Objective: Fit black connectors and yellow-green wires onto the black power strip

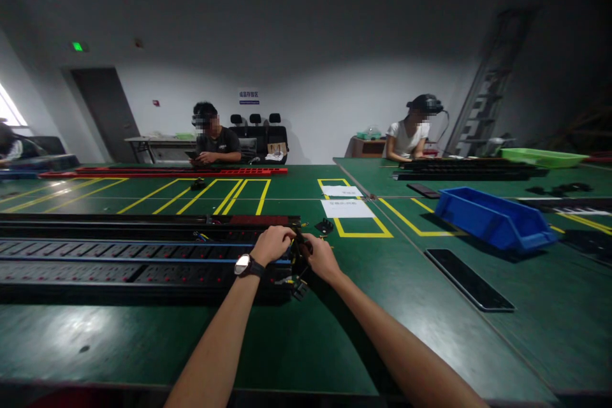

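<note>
Counter: green and glossy, running beneath the fingers and on beyond them.
Loose plug: dark, pronged, with thin wires near it, just nearer than the fingers.
Flat device: black face, pale rim, well to the fingers' right.
Socket strips: long, black and grey, dotted red, stretching away to the fingers' left.
Left hand: watch at the wrist, fingers bent and closed on the dark piece.
Right hand: thumb and fingers gripping the dark piece from the right.
Dark piece: small, blackish, between both sets of fingers beside the strip ends; exact shape hidden.
Black part: just beyond the right fingers.
Blue bin: farther right.
Co-worker: dark shirt, far beyond the left fingers.
</note>
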{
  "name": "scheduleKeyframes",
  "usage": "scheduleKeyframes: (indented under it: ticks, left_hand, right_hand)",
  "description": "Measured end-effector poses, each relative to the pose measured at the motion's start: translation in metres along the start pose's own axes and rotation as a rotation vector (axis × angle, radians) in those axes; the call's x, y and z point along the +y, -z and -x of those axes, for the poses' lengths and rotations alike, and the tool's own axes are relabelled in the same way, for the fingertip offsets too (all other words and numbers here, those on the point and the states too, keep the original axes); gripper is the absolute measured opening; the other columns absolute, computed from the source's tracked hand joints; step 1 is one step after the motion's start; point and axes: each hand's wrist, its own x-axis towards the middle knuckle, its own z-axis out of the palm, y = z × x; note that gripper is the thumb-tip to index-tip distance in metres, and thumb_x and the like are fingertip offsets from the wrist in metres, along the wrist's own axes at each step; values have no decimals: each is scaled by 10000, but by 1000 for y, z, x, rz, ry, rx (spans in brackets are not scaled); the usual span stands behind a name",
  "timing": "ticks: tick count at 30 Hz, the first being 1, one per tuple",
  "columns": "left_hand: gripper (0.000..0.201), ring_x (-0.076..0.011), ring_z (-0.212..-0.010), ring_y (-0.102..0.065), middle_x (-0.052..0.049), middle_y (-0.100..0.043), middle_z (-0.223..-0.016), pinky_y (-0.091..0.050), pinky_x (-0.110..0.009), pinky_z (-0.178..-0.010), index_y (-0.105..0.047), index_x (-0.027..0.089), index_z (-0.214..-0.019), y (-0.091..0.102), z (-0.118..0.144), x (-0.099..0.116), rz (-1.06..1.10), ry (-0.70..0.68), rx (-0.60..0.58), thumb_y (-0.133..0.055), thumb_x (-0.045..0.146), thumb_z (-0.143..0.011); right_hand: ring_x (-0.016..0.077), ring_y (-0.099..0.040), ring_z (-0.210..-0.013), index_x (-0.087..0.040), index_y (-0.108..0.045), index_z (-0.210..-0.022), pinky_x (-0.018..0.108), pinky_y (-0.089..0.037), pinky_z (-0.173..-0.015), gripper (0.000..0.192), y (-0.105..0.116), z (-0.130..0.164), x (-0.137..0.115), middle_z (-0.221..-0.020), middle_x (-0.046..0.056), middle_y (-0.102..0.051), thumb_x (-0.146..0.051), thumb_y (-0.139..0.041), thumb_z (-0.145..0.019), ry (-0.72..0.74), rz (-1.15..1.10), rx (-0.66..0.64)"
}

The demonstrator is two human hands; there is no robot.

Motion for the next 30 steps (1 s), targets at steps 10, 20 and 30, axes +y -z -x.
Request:
scheduleKeyframes:
  ticks: [10,20,30]
  left_hand:
    - [333,-200,-1082,-719,-46,-781,-1158,-527,-296,-975,-767,269,-1145,0,1,-1,7,22,20,-508,213,-943]
    - [328,-201,-1094,-714,-53,-786,-1154,-519,-287,-1014,-776,261,-1170,0,-1,-1,34,49,9,-548,233,-935]
    - [316,-198,-990,-733,-62,-794,-1081,-537,-285,-938,-771,248,-1133,1,0,0,31,48,28,-534,206,-928]
  right_hand:
    - [223,-710,-889,-242,-692,-1290,271,-488,-774,393,2,0,-2,-1008,71,-782,-170,-547,-932,-27,22,20]
    - [224,-713,-877,-255,-726,-1215,245,-429,-691,329,4,0,-1,-985,61,-787,-206,-511,-971,-67,57,9]
    - [220,-678,-900,-259,-637,-1402,273,-457,-780,424,-5,-3,5,-1022,98,-750,-255,-452,-1020,1,134,-79]
